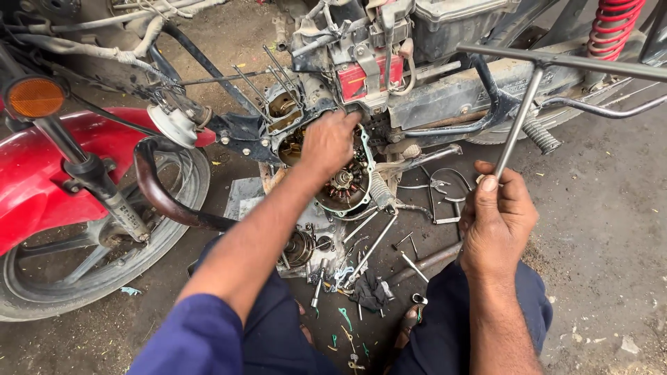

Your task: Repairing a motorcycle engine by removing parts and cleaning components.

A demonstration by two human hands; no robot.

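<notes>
Nearest the camera, two knees in dark blue trousers (278, 333) are seen, with a blue sleeve (187, 340) on the left arm. Between the knees, on the dirt ground (604, 229), loose parts are scattered: bolts, thin rods (372, 246), a dark rag (372, 292) and small green clips (345, 317). The right hand (497, 222) is held above the right knee; its fingers are curled and pressed together around the lower end of a T-handle wrench (517, 118), with the thumb laid along the shaft. The wrench is kept nearly upright, tilted slightly, its crossbar lying across the upper right of the view. Farther out, the left hand (328, 142) is laid on the open engine case (344, 184) of the motorcycle, at its upper rim; the fingers are bent downward over the edge and close together, but whether anything is pinched cannot be told. Below the hand, the exposed round gear assembly inside the case is visible. To the left, a rusty exhaust pipe (163, 198), the front wheel (90, 257), the red mudguard (42, 173) and an orange indicator lamp (35, 97) are recorded. Beyond the case, cylinder studs (274, 69), a red battery (368, 78) and, far right, a red spring (615, 28) are noted.
</notes>
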